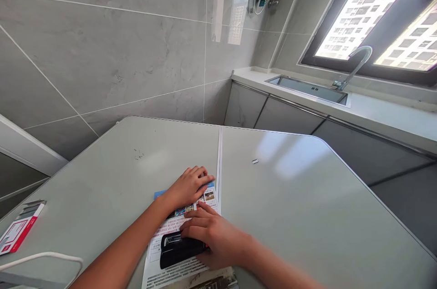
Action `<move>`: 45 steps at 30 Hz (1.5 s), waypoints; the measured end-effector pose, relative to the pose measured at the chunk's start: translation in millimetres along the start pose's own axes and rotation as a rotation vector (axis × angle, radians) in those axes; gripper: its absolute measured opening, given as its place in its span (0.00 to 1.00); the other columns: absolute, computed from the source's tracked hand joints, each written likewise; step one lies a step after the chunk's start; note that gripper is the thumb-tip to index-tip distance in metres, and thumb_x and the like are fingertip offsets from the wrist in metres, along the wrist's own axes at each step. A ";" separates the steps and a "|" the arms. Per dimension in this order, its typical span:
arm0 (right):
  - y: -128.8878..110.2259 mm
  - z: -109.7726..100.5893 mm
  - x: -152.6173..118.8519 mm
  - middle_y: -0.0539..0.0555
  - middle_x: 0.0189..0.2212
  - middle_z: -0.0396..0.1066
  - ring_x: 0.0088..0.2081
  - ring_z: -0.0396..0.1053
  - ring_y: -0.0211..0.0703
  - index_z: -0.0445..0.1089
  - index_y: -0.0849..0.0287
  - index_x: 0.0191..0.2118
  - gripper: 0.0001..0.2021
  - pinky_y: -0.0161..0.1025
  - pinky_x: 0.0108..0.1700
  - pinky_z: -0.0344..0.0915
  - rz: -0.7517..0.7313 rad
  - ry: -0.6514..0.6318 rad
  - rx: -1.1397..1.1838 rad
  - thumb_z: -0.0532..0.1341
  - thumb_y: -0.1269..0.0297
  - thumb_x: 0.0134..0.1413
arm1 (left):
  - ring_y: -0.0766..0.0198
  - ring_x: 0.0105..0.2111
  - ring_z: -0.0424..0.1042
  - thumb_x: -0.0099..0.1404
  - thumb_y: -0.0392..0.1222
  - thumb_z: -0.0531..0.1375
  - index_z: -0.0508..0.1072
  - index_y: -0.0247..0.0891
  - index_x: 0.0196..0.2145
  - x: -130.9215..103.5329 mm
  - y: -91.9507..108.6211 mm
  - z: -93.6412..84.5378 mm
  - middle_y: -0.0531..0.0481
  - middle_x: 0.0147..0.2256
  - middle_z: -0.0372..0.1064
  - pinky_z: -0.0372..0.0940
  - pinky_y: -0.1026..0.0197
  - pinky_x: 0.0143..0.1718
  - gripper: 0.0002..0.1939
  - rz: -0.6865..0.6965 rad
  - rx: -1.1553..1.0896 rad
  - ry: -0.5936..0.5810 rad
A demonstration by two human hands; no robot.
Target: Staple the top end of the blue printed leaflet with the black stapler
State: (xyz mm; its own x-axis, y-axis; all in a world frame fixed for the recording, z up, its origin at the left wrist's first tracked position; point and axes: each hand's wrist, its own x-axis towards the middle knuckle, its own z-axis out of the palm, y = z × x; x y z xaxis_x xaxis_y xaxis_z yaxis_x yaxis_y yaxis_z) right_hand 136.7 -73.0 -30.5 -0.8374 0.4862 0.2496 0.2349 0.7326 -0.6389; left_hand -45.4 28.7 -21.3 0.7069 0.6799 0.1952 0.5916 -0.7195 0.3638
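Printed paper sheets [160, 271] with text and small colour pictures lie on the table in front of me. My left hand [189, 186] is at their far end, fingers curled over the edge and holding them down. Under my right hand [218, 239] is a black stapler [180, 249], lying across the sheets with its far end to the left. The fingers of that hand wrap its right end, so part of the stapler is hidden. Whether the paper is between its jaws I cannot tell.
A red and white box [22, 227] lies at the table's left edge, near a white curved bar [48, 256]. Tiny dark bits [139, 154] and a small metallic strip [255, 161] rest on the folding table [290, 216]. Beyond are a sink [310, 90] and faucet [357, 68].
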 end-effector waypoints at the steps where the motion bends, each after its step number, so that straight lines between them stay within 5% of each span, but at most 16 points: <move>1: -0.1 -0.1 0.0 0.56 0.55 0.75 0.67 0.61 0.51 0.66 0.53 0.60 0.27 0.53 0.73 0.36 0.001 -0.005 -0.005 0.61 0.67 0.51 | 0.56 0.46 0.69 0.71 0.36 0.57 0.73 0.50 0.58 -0.1 -0.5 0.8 0.47 0.48 0.70 0.62 0.53 0.49 0.20 0.010 -0.003 -0.003; 8: 1.6 0.3 -1.4 0.58 0.57 0.73 0.67 0.61 0.49 0.65 0.53 0.60 0.28 0.52 0.74 0.34 0.051 0.041 -0.008 0.61 0.68 0.52 | 0.56 0.45 0.70 0.72 0.38 0.59 0.77 0.53 0.56 -2.4 -7.9 -1.5 0.48 0.46 0.72 0.62 0.53 0.49 0.19 0.002 -0.030 -0.008; 17: 8.5 1.3 4.1 0.57 0.58 0.72 0.65 0.63 0.48 0.68 0.53 0.58 0.28 0.51 0.74 0.37 0.153 0.085 0.085 0.64 0.69 0.49 | 0.55 0.45 0.72 0.68 0.36 0.61 0.83 0.56 0.48 -11.1 -34.2 -28.1 0.48 0.46 0.75 0.61 0.52 0.51 0.17 -0.025 -0.071 -0.052; 28: 15.9 8.5 46.5 0.58 0.57 0.69 0.57 0.68 0.51 0.74 0.57 0.41 0.12 0.45 0.61 0.64 0.358 0.305 0.070 0.69 0.66 0.49 | 0.56 0.52 0.72 0.72 0.41 0.57 0.78 0.47 0.55 -35.6 -85.4 -60.1 0.47 0.52 0.74 0.66 0.56 0.56 0.17 -0.152 -0.215 -0.033; 35: 16.3 10.0 46.0 0.55 0.53 0.71 0.55 0.67 0.52 0.73 0.56 0.41 0.14 0.47 0.60 0.64 0.403 0.377 0.046 0.71 0.67 0.48 | 0.58 0.47 0.74 0.71 0.45 0.59 0.82 0.44 0.46 -43.7 -108.1 -54.1 0.48 0.46 0.76 0.68 0.58 0.51 0.12 -0.239 -0.396 0.040; 41: 11.9 7.4 47.3 0.55 0.53 0.72 0.55 0.67 0.51 0.74 0.55 0.45 0.17 0.47 0.60 0.64 0.414 0.347 0.077 0.73 0.67 0.47 | 0.60 0.42 0.75 0.69 0.44 0.62 0.83 0.42 0.40 -41.9 -108.8 -47.7 0.48 0.41 0.77 0.68 0.59 0.46 0.09 -0.222 -0.377 0.098; 45: 22.8 -9.0 42.0 0.54 0.53 0.73 0.53 0.70 0.50 0.74 0.52 0.52 0.23 0.46 0.57 0.66 0.378 0.373 0.200 0.74 0.58 0.48 | 0.60 0.41 0.74 0.68 0.45 0.63 0.83 0.42 0.40 -41.3 -107.5 -46.9 0.49 0.41 0.76 0.67 0.59 0.45 0.08 -0.232 -0.360 0.092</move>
State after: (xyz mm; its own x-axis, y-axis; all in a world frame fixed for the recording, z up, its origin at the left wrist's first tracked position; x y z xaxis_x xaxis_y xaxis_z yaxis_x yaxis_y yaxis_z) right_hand 111.3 -31.6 -28.0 -0.4736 0.8591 0.1942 0.3561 0.3885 -0.8499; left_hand -156.4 84.7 -25.7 0.5245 0.8390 0.1451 0.5459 -0.4622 0.6988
